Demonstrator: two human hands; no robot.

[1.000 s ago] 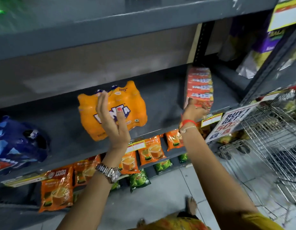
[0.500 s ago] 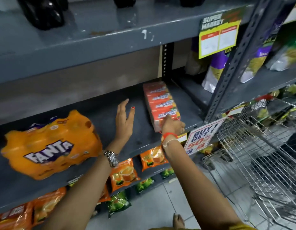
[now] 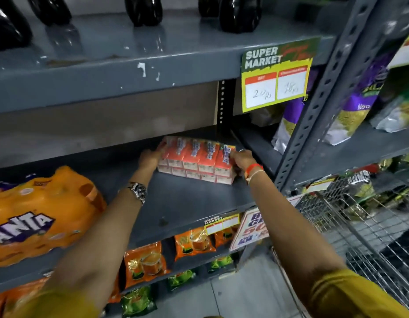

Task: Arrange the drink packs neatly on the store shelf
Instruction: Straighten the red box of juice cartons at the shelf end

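Observation:
A red shrink-wrapped pack of small drink cartons [image 3: 196, 159] rests on the grey middle shelf [image 3: 187, 203], toward its back right. My left hand [image 3: 150, 158] grips the pack's left end and my right hand [image 3: 243, 158] grips its right end. An orange Fanta bottle pack [image 3: 38, 216] lies on the same shelf at the far left, apart from both hands.
Dark bottles [image 3: 143, 10] stand on the shelf above, with a price sign [image 3: 276, 74] hanging at its edge. Orange pouches [image 3: 146, 262] fill the lower shelf. A wire trolley [image 3: 359, 226] stands at the right, next to an upright post [image 3: 313, 125] and bagged goods [image 3: 354, 104].
My left hand left the Fanta pack and moved right onto the carton pack's left end. The carton pack has turned from end-on to lying crosswise between both hands.

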